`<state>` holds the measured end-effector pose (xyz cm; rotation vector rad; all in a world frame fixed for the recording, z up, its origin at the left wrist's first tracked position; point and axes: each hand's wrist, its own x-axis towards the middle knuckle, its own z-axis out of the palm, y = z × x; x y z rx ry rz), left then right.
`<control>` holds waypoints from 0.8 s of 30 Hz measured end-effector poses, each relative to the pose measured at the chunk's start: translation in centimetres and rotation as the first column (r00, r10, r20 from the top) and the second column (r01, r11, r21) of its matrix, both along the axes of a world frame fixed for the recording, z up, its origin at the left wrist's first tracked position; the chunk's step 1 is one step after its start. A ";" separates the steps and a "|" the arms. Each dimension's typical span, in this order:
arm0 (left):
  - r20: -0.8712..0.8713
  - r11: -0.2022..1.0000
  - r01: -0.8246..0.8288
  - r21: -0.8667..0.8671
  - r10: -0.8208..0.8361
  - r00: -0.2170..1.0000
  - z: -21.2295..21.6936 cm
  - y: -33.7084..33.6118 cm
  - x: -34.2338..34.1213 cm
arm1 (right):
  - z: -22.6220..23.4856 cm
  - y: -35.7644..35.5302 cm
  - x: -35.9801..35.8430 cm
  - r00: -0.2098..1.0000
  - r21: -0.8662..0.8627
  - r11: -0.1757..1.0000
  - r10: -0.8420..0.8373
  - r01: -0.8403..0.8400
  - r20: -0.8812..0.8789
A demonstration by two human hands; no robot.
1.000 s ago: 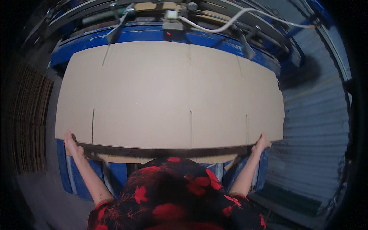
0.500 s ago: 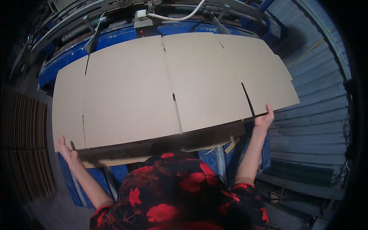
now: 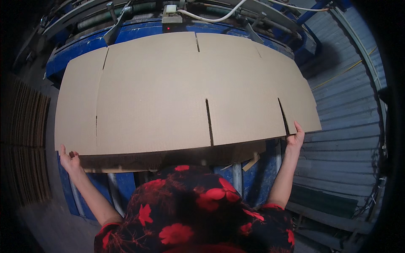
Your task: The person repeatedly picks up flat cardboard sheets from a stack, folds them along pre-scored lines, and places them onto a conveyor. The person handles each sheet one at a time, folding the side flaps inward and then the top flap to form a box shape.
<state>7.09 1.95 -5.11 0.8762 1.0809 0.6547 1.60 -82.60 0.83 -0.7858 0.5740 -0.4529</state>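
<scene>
A large flat cardboard box blank with slots and crease lines spreads out in front of me, tilted slightly. My left hand is at its near left corner, with the thumb and a finger at the edge. At the near right side my right hand grips the edge beside a long slot, thumb on top and other fingers hidden beneath. Under the near edge, in shadow, more cardboard shows on a blue machine table.
Beyond the blank stands a blue machine with rollers, metal guides and a small sensor box with a red light and white hose. Cardboard stacks rise at the left. A corrugated metal wall runs along the right.
The blank has turned a little clockwise, its far edge moving right and its right end coming nearer. My left hand has gone slightly up and left, my right hand slightly down.
</scene>
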 end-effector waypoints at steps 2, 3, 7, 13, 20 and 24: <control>-0.147 0.989 -0.016 0.148 0.038 0.988 -0.7 0.4 -0.1 | 0.4 0.0 -0.5 1.000 0.040 0.999 0.017 -0.017 0.004; -0.235 0.967 0.010 0.255 0.052 0.971 -1.2 0.7 -0.2 | 0.4 0.1 -0.8 1.000 0.029 1.000 0.008 -0.008 0.020; 0.079 0.999 0.029 -0.040 -0.025 0.997 -3.2 1.9 -0.8 | -0.2 1.6 -1.6 0.991 -0.140 0.987 -0.095 0.082 -0.092; 0.072 0.875 0.222 0.430 -0.279 0.958 -1.0 0.9 -2.5 | -0.9 6.6 -3.9 0.967 -0.690 0.716 -0.087 -0.107 -0.241; -0.231 0.557 0.497 0.665 -0.479 0.846 2.0 -9.0 -1.8 | -1.6 14.2 -2.5 0.896 -0.796 -0.499 0.082 -0.342 -0.436; -0.744 -0.485 0.571 0.662 -0.516 0.424 2.1 -15.5 0.5 | -2.0 15.4 -0.1 0.863 -0.583 -0.717 -0.048 -0.381 -0.504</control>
